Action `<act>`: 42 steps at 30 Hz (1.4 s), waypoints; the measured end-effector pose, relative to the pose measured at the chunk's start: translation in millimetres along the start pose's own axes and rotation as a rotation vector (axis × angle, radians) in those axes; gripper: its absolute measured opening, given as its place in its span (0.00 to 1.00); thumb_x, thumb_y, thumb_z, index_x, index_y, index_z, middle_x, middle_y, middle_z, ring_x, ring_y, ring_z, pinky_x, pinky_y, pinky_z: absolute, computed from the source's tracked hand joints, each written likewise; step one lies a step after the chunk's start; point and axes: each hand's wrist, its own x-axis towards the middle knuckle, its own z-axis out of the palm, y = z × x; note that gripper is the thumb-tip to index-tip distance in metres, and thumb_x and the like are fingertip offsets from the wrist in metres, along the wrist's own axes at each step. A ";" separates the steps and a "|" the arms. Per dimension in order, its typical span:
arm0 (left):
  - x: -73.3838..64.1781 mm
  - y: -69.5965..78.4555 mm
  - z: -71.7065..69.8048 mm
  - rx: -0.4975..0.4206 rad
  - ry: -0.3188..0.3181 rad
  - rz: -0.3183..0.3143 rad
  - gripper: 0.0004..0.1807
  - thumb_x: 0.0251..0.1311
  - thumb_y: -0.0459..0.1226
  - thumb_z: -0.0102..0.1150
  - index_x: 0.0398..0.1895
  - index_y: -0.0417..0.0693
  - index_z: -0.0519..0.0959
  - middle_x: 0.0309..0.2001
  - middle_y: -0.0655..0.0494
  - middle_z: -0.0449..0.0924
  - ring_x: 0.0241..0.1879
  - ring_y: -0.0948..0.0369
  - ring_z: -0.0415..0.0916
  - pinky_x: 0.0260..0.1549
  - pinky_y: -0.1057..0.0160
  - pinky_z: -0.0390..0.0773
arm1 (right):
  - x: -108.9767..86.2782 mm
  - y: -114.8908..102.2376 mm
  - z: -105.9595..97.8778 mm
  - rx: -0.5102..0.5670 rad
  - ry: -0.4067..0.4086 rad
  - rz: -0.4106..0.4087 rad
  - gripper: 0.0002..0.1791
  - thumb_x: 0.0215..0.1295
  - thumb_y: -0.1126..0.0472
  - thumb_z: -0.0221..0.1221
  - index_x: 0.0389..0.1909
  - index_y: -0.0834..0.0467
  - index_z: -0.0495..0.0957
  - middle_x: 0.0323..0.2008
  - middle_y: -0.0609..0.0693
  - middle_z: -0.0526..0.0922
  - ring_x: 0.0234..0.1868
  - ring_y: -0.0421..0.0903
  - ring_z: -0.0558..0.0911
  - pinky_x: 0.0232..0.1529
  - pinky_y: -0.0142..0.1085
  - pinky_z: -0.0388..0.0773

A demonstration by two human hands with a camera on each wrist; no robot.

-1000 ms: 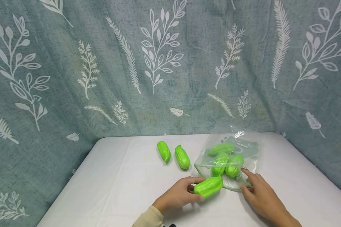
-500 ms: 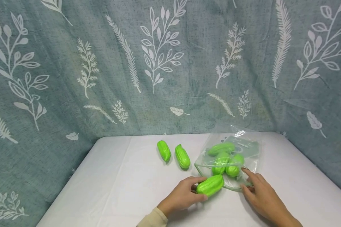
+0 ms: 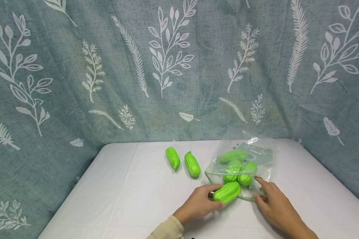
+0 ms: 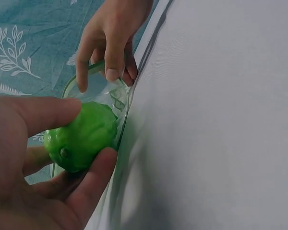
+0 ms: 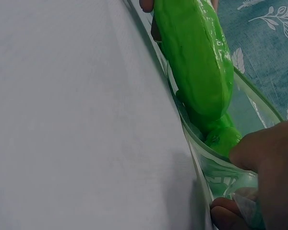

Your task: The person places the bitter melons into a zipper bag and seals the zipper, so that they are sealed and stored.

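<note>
Left hand (image 3: 201,203) grips a green vegetable (image 3: 227,192) at the open mouth of the clear bag (image 3: 263,155); right hand (image 3: 275,206) pinches the bag's rim (image 3: 246,198). I observe three more vegetables (image 3: 231,171) inside the bag, two others (image 3: 192,165) left of it.

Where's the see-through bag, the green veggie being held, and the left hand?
See-through bag (image 3: 264,157): head view, on its printed green patch.
Held green veggie (image 3: 227,192): head view, on the middle of its side.
Left hand (image 3: 200,201): head view, on its back.
</note>
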 end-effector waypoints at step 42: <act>26.9 1.7 24.3 0.825 0.331 0.292 0.24 0.54 0.49 0.74 0.53 0.52 0.84 0.41 0.56 0.76 0.36 0.66 0.75 0.34 0.68 0.78 | -2.3 0.6 -2.9 0.013 -0.046 0.029 0.35 0.65 0.62 0.65 0.71 0.60 0.65 0.42 0.52 0.75 0.39 0.47 0.82 0.40 0.49 0.80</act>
